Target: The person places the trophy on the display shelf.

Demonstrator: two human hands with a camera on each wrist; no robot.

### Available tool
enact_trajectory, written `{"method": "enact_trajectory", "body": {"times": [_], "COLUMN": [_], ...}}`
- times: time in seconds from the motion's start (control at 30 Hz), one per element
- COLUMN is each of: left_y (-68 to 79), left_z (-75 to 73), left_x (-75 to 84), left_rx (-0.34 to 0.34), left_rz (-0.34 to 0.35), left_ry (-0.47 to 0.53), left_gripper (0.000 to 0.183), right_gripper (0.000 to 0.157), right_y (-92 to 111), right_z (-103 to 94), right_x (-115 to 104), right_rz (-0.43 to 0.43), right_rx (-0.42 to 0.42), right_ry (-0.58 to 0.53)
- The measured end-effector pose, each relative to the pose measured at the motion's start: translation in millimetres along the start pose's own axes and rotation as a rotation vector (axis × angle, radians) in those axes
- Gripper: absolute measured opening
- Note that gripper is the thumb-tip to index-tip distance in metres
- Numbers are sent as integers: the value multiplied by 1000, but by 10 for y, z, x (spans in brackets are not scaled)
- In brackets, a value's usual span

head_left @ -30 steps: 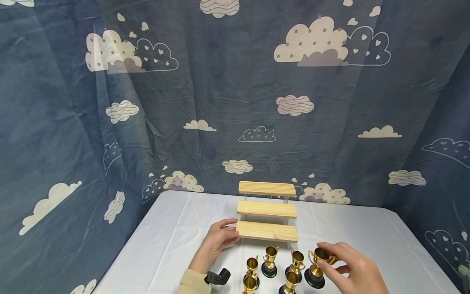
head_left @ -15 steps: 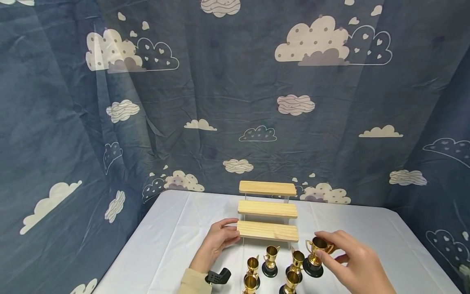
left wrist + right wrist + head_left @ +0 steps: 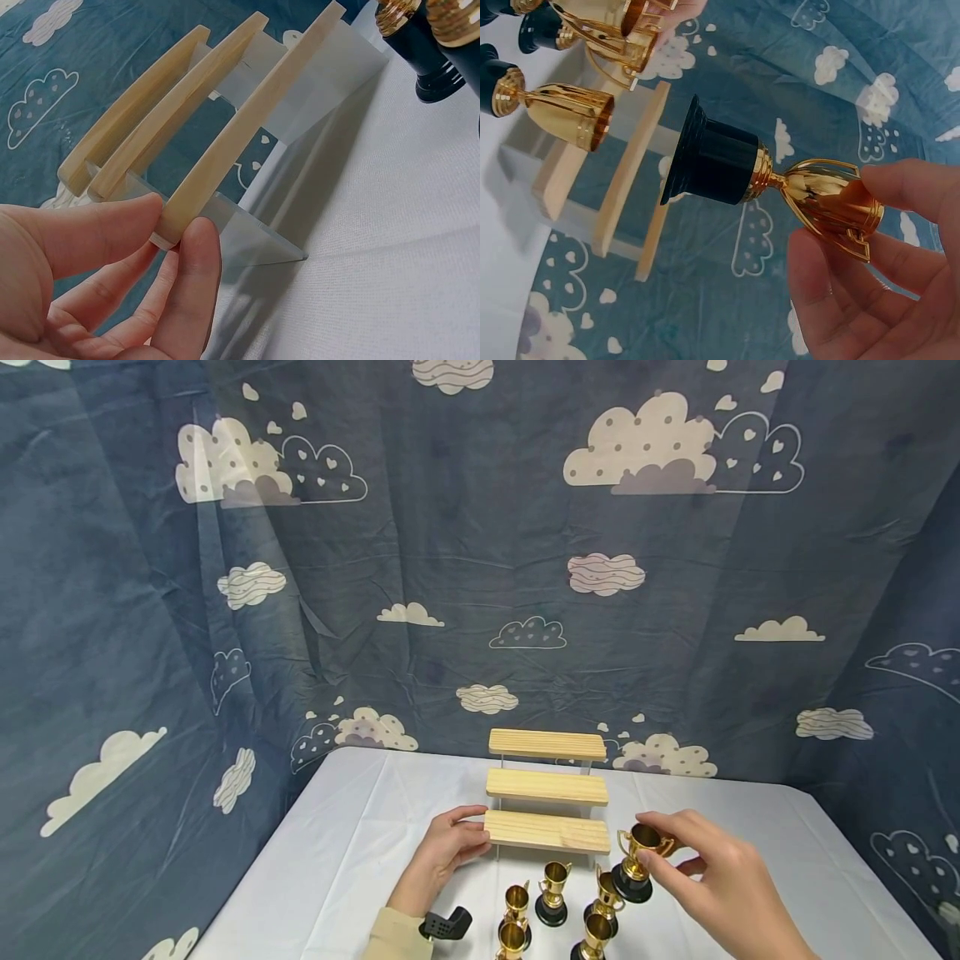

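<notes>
Trophy (image 3: 761, 174): gold cup on a black base, mouth up, held clear of the white table (image 3: 750, 835), just off the near right corner of the stand, with the table's right edge well away.
Right hand (image 3: 731, 877): thumb and fingers clamped on the gold bowl near its rim.
Left hand (image 3: 448, 847): thumb and fingertips together on the left end of the front board (image 3: 546, 832), pinching it.
Stand: three pale wooden tiers on clear side supports (image 3: 255, 226); the middle board (image 3: 547, 786) sits behind and above the front one, the top board (image 3: 547, 743) toward the table's far edge.
Other cups: five, upright on the table, on the near side of the stand; one cup (image 3: 552, 893) closest to the front board, a left pair (image 3: 515, 906), a right pair (image 3: 603, 902), the nearest ones cut off by the head view.
Left wrist: black strap (image 3: 446, 925) beside a beige sleeve (image 3: 397, 935).
Backdrop (image 3: 480, 527): dark blue cloth with pale clouds, beyond the table's far edge.
</notes>
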State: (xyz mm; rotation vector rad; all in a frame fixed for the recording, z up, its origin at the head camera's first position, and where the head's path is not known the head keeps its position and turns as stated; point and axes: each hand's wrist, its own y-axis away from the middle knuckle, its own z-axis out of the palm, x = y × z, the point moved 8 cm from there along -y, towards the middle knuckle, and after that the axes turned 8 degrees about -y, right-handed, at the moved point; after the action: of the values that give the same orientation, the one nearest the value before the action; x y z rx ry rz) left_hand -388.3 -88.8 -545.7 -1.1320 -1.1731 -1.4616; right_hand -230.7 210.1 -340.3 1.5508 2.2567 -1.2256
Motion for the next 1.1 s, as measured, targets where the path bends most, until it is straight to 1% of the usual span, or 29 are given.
{"method": "enact_trajectory", "body": {"times": [0.37,0.73,0.93,1.1], "left_y": [15,1,6,6], "left_z": [6,2,4,6], "left_x": [0,0,1,10], "left_rx": [8,2,-3,-7], "left_rz": [-11,-8,-1,0], "left_ry": [-2,17,20,24], "left_gripper": [55,55,57,58], "right_gripper": [31,31,30,31], "right_y": [-137,-279,-357,-445], "right_z": [37,50,95,114], "right_x": [5,-22,-9,-41], "right_rz": [12,-49,-38,-57], "right_rx": [0,21,-2,-6], "right_ry": [-31,-93,-127,-136]}}
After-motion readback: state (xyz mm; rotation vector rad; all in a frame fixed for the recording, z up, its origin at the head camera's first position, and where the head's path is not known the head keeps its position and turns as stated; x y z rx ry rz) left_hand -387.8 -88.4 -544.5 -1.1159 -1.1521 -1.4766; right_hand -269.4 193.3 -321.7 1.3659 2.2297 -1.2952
